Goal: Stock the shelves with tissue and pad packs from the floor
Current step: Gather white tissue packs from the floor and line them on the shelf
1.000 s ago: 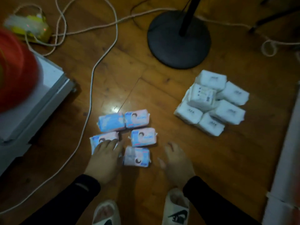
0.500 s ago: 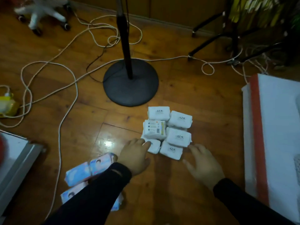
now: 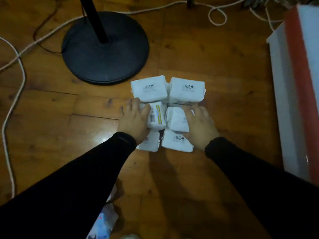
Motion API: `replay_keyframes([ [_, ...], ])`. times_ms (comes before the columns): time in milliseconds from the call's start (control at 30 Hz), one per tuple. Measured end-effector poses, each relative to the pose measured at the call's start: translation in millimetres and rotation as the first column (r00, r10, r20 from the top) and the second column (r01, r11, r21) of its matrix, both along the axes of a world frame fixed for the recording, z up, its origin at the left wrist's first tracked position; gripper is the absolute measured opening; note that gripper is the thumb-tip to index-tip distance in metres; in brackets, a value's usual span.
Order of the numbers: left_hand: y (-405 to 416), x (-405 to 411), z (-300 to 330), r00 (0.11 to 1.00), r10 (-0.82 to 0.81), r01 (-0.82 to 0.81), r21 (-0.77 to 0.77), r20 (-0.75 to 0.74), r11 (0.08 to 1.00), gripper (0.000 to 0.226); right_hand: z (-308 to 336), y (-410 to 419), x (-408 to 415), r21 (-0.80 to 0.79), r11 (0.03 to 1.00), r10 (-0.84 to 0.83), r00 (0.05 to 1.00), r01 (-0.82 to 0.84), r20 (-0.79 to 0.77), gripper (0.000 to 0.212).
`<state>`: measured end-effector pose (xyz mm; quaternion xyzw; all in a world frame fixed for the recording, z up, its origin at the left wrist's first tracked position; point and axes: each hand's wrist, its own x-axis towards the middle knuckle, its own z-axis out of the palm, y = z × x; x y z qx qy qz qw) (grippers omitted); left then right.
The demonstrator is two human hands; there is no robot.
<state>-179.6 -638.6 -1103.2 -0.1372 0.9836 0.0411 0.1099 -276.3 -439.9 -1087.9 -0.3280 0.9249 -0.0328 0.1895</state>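
Observation:
Several white tissue packs (image 3: 187,89) lie bunched together on the wooden floor. My left hand (image 3: 133,119) rests on the left side of the pile, its fingers spread over a pack with a yellow stripe (image 3: 158,116). On the right side my right hand (image 3: 201,125) lies across another white pack (image 3: 176,120). Both hands press against the pile from either side; no pack is lifted. A corner of the pink and blue pad packs (image 3: 103,223) shows under my left sleeve at the bottom.
A black round stand base (image 3: 105,49) with its pole sits just beyond the pile on the left. White cables (image 3: 13,100) run across the floor at the left and top. A white shelf board with a red stripe (image 3: 293,83) lies at the right.
Both hands left the pink and blue pad packs and moved right and forward to the white tissue pile, now touching it from both sides. The view moved closer to the pile.

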Motion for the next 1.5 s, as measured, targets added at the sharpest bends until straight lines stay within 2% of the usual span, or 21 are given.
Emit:
replay_keyframes([
  [33, 0, 2, -3, 0.999, -0.018, 0.018, 0.023, -0.030, 1.000, 0.066, -2, 3, 3, -0.024, 1.000, -0.010, 1.000, 0.010, -0.005, 0.087],
  [167, 0, -2, 18, 0.999, -0.052, 0.052, 0.097, 0.004, 0.994, 0.064, 21, 17, 6, -0.076, 0.995, -0.066, 0.998, 0.067, 0.024, 0.081],
  [267, 2, -2, 56, 0.996, -0.077, 0.072, 0.117, 0.038, 0.991, 0.063, 67, 32, 10, -0.109, 0.987, -0.110, 0.993, 0.115, 0.045, 0.075],
  [367, 3, -2, 120, 0.991, -0.124, 0.116, 0.141, 0.049, 0.983, 0.062, 138, 49, 14, -0.106, 0.988, -0.115, 0.993, 0.115, 0.010, 0.073],
  [533, 6, -32, 291, 0.982, -0.179, 0.188, 0.184, -0.067, 0.965, 0.062, 302, 68, 1, -0.147, 0.982, -0.133, 0.987, 0.119, -0.093, 0.075],
  [600, 10, -49, 375, 0.972, -0.179, 0.208, 0.196, -0.154, 0.958, 0.063, 382, 77, -10, -0.181, 0.976, -0.155, 0.974, 0.124, -0.167, 0.075],
  [767, 35, -93, 589, 0.898, -0.307, 0.368, 0.153, -0.317, 0.917, 0.070, 602, 121, -26, -0.222, 0.957, -0.259, 0.898, 0.187, -0.355, 0.082],
  [967, 113, -141, 856, 0.747, -0.438, 0.565, 0.132, -0.500, 0.814, 0.075, 844, 213, 2, -0.323, 0.902, -0.427, 0.705, 0.287, -0.567, 0.083],
  [1133, 223, -151, 1012, 0.507, -0.590, 0.767, 0.016, -0.628, 0.642, 0.082, 975, 309, 62, -0.432, 0.825, -0.563, 0.457, 0.365, -0.689, 0.083],
  [1300, 362, -133, 1090, 0.304, -0.698, 0.910, -0.019, -0.648, 0.414, 0.085, 1044, 423, 131, -0.429, 0.715, -0.639, 0.268, 0.553, -0.721, 0.086],
  [1400, 453, -115, 1102, 0.188, -0.781, 0.961, -0.052, -0.596, 0.272, 0.076, 1060, 485, 171, -0.435, 0.614, -0.710, 0.220, 0.659, -0.669, 0.083],
  [1500, 529, -100, 1099, 0.137, -0.835, 0.979, -0.055, -0.532, 0.195, 0.077, 1062, 536, 200, -0.408, 0.524, -0.766, 0.205, 0.747, -0.609, 0.083],
])
